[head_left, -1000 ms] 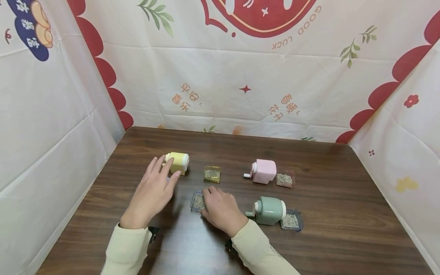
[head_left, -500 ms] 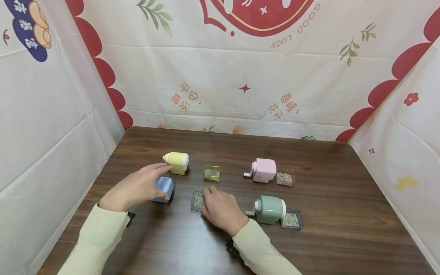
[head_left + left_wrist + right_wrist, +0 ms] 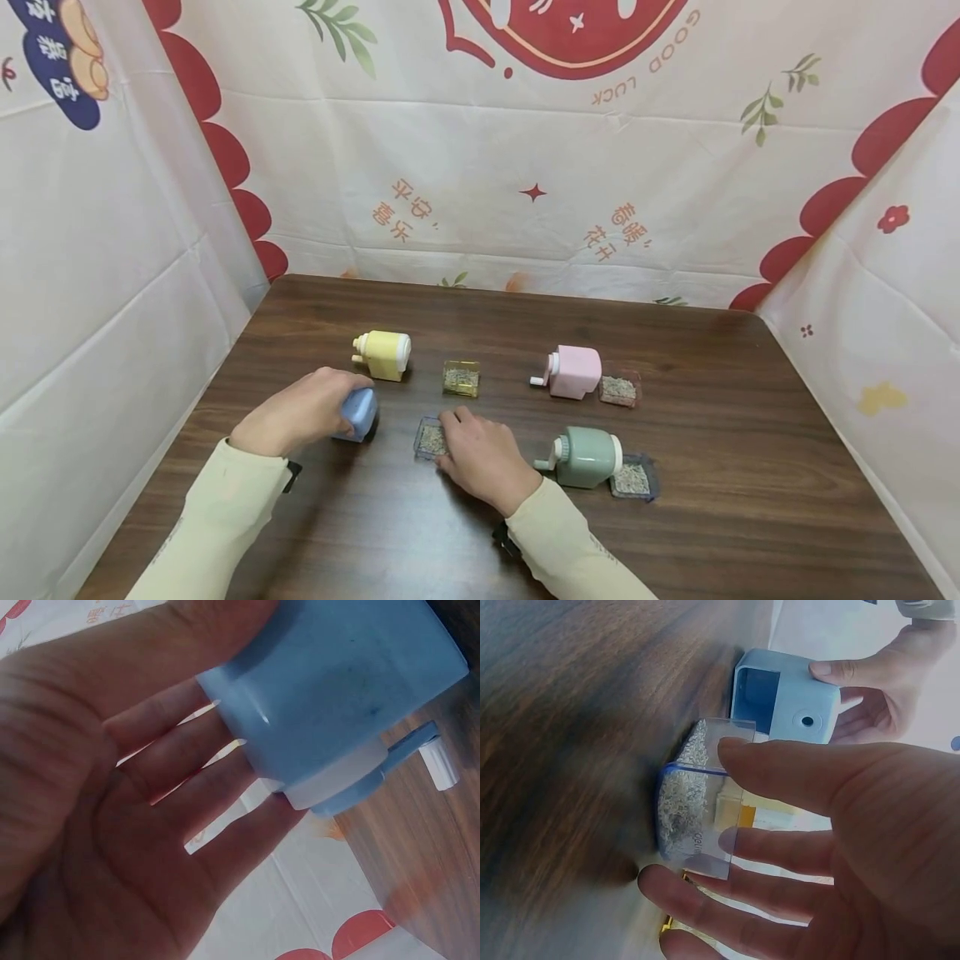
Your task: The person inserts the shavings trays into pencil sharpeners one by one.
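Note:
My left hand (image 3: pixel 300 410) grips a blue crank pencil sharpener (image 3: pixel 361 413) on the table's left side, thumb on one side and fingers on the other. In the left wrist view its crank handle (image 3: pixel 441 763) has a white knob. The right wrist view shows the sharpener's open drawer slot (image 3: pixel 756 697) and a pencil hole. My right hand (image 3: pixel 486 457) pinches a clear drawer (image 3: pixel 681 806) of pencil shavings between thumb and fingers. That drawer is apart from the sharpener, low at the table.
Behind stand a yellow sharpener (image 3: pixel 384 355) with its yellow drawer (image 3: pixel 461 379) apart, and a pink sharpener (image 3: pixel 576 372) beside a pinkish drawer (image 3: pixel 619 389). To the right are a green sharpener (image 3: pixel 588 457) and a dark-edged drawer (image 3: pixel 633 478). Each drawer holds shavings.
My left hand has drawn back from near the yellow sharpener, opened beside the blue sharpener, then closed round it. My right hand has stayed at the clear drawer.

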